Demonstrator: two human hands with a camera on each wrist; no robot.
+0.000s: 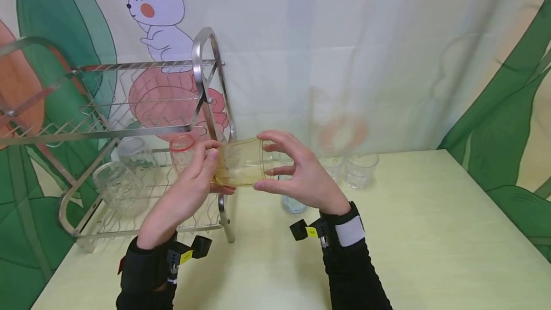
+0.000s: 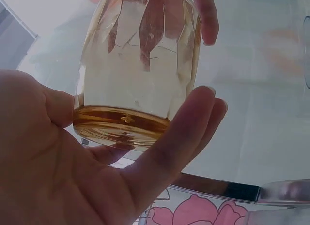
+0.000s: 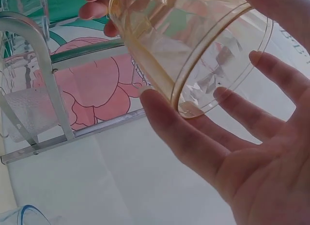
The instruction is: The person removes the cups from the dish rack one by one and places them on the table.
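Both hands hold an amber-tinted, faceted glass (image 1: 241, 162) on its side, up in front of the dish rack's right end. The left hand (image 1: 193, 185) grips it at the thick base (image 2: 121, 123), thumb on one side and fingers on the other. Around the open end curl the fingers of the right hand (image 1: 305, 173), which holds the rim (image 3: 203, 55). The rim faces right in the head view. Nothing shows inside the glass. Partly hidden behind the right hand, a blue-rimmed glass (image 1: 294, 204) stands on the table.
At left stands a two-tier metal dish rack (image 1: 172, 130). Its lower tier bears a red-rimmed glass (image 1: 181, 149) and clear glasses, one being a ribbed glass (image 1: 116, 183). Another clear glass (image 1: 359, 171) stands on the pale table (image 1: 430, 233) near the printed curtain (image 1: 387, 61).
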